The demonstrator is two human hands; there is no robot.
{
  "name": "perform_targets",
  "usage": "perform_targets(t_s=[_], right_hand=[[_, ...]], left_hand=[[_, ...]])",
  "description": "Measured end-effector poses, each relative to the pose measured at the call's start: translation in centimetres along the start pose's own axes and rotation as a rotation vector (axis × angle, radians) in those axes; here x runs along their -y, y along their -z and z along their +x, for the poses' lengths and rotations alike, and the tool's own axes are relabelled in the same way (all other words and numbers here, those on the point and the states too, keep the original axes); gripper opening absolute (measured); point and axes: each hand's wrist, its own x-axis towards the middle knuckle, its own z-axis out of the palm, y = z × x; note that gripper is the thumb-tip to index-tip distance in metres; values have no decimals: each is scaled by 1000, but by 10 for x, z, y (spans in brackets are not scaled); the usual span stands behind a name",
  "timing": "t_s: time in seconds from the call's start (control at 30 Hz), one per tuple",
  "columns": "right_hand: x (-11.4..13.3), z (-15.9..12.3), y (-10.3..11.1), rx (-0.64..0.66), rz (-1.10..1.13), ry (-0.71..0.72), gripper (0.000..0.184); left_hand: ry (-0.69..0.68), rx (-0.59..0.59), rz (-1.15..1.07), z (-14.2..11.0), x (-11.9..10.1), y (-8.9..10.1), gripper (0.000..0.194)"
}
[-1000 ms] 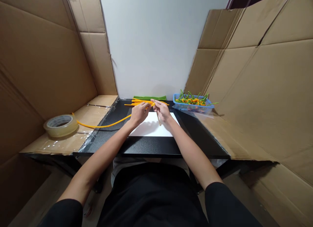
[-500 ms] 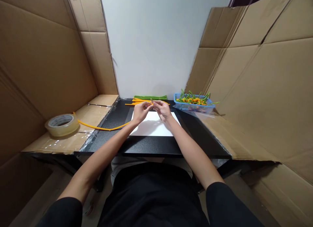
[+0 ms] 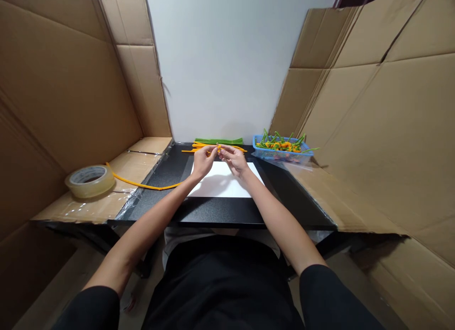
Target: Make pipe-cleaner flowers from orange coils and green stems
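- There is room along the front of the black worktop point(image 3: 220, 210).
- There is also room over the white sheet point(image 3: 227, 185), on the near side of the left hand point(image 3: 203, 163) and right hand point(image 3: 236, 162).
- A long orange strip point(image 3: 142, 183) crosses the left side, by the tape roll point(image 3: 90, 190).
- Behind lie orange sticks point(image 3: 199, 144) and green sticks point(image 3: 218, 141).
- A blue basket point(image 3: 282, 156) blocks the back right.

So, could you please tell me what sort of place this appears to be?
It is probably a small makeshift craft workstation: a black table between cardboard panels, with a blue basket of green and orange pieces at the back right.
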Motion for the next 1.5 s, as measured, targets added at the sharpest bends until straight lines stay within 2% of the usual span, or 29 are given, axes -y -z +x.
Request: perform_targets(t_s=[0.17,0.4,0.67,0.9,1.1,1.3,1.4,1.5], right_hand=[[-1,-1,-2,-15,2,6,42],[1,-5,-6,-66,27,16,39],[9,-8,-7,14,45,-36,40],[12,-8,-6,72,38,-93,38],[10,-6,0,7,14,-88,41],[3,-4,-3,-49,-71,-44,33],[1,-1,-10,-92,-138,3,27],[17,-3,-6,-191,-209,117,20]], left_hand=[[22,-11,-49,1,2,-1,27],[-17,23,-60,-1,-2,-1,28],[-11,80,-61,1,-3,1,32],[-70,162,-27,12,-1,18,39],[-102,204,37,9,-1,16,44],[-113,195,99,5,2,13,43],[-103,186,124,4,4,13,41],[-74,160,132,4,6,13,38]])
